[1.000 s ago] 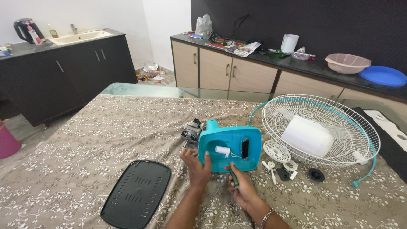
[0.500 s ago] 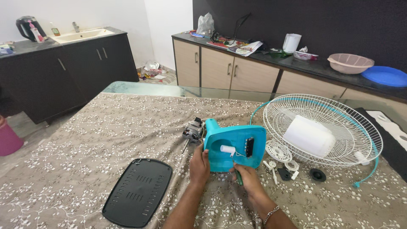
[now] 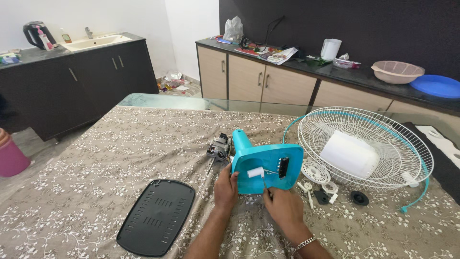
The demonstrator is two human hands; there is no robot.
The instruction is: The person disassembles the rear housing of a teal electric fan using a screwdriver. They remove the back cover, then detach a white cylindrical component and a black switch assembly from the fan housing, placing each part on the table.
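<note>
Left hand point(image 3: 225, 188) gripped the left edge of the teal housing point(image 3: 266, 166), which stood mid-table on the cloth point(image 3: 96, 158); right hand point(image 3: 282, 207) was closed around a screwdriver point(image 3: 267, 189) at the housing's near edge. Motor point(image 3: 218, 148) lay just far-left of it, small parts point(image 3: 320, 184) and fan grille point(image 3: 366, 146) crowded the right. Black cover point(image 3: 155, 217) lay near-left, open cloth beyond it.

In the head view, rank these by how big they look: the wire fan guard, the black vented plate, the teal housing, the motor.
1. Wire fan guard, largest.
2. Black vented plate, though it lies nearer the camera.
3. Teal housing, gripped by the left hand.
4. Motor, clearly smallest.
</note>
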